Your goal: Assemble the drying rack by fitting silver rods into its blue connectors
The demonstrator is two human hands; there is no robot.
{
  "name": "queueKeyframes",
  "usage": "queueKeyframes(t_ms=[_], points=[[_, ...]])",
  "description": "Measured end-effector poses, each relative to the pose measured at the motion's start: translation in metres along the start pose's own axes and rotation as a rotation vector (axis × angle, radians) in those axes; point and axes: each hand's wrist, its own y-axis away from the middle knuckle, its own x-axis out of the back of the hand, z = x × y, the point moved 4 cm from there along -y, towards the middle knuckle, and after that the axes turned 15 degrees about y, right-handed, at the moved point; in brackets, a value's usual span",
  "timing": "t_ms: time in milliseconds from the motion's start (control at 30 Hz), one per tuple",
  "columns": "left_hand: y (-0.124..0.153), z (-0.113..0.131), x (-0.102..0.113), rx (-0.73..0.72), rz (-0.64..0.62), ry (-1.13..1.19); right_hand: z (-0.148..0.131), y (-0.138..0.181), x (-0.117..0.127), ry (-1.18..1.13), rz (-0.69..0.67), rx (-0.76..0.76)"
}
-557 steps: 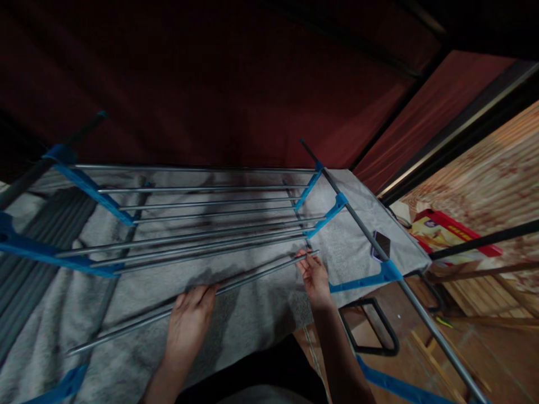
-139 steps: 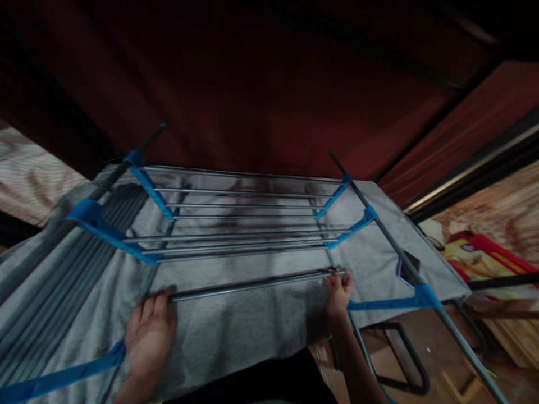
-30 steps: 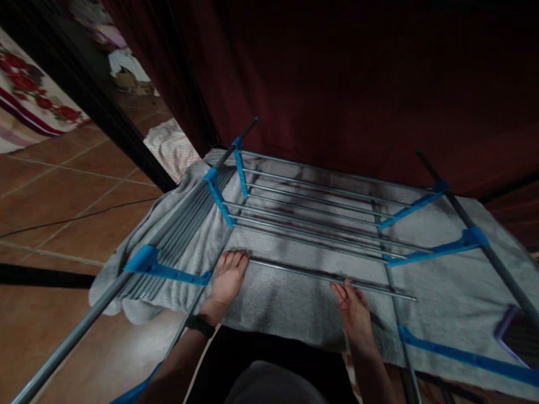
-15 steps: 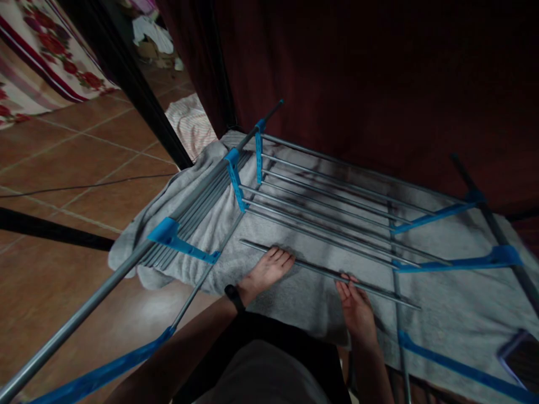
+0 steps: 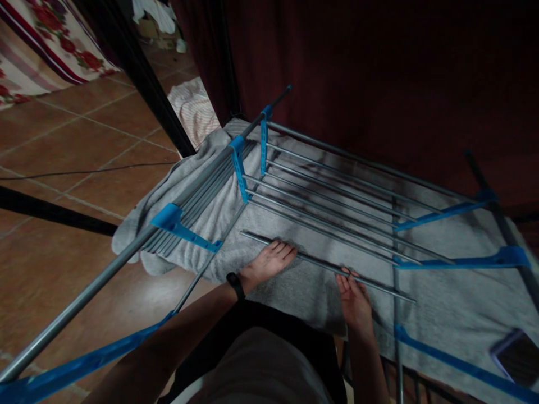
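A loose grey metal rod (image 5: 318, 262) is held slantwise just in front of a rack frame. My left hand (image 5: 273, 260), with a black band on its wrist, is closed over the rod left of its middle. Palm up, my right hand (image 5: 353, 294) grips the same rod nearer its right end, fingertips beneath and around it. Beyond the rod, several parallel metal bars (image 5: 332, 205) run between blue plastic brackets (image 5: 238, 168) on the left and blue arms (image 5: 463, 262) on the right. A thick grey tube (image 5: 96, 286) slopes along the left side.
Grey blanket (image 5: 261, 297) lies under the rack. Several spare rods (image 5: 197, 199) rest by the left tube. A phone (image 5: 517, 356) lies at lower right. Black posts (image 5: 143, 78) and a dark red curtain (image 5: 357, 73) border the bed. Tiled floor (image 5: 84, 146) stretches left, crossed by a cable (image 5: 92, 170).
The view has shifted slightly, so the rack sits a little higher in the picture. Both hands keep their hold on the rod, with little movement.
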Motion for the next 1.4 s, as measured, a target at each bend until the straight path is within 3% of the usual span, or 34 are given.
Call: queueKeyframes(t_ms=[400, 833, 1100, 1400], points=[[0.001, 0.002, 0.003, -0.079, 0.009, 0.029, 0.001, 0.000, -0.001, 0.032, -0.007, -0.037], [-0.001, 0.000, 0.002, -0.073, 0.000, 0.049, -0.013, 0.004, -0.007, 0.014, -0.087, -0.074], [-0.002, -0.005, 0.013, -0.009, 0.134, 0.071, -0.010, 0.013, -0.023, -0.032, -0.061, -0.133], [-0.011, 0.005, 0.030, -0.020, 0.255, 0.133, -0.014, 0.026, -0.055, -0.128, -0.201, -0.142]])
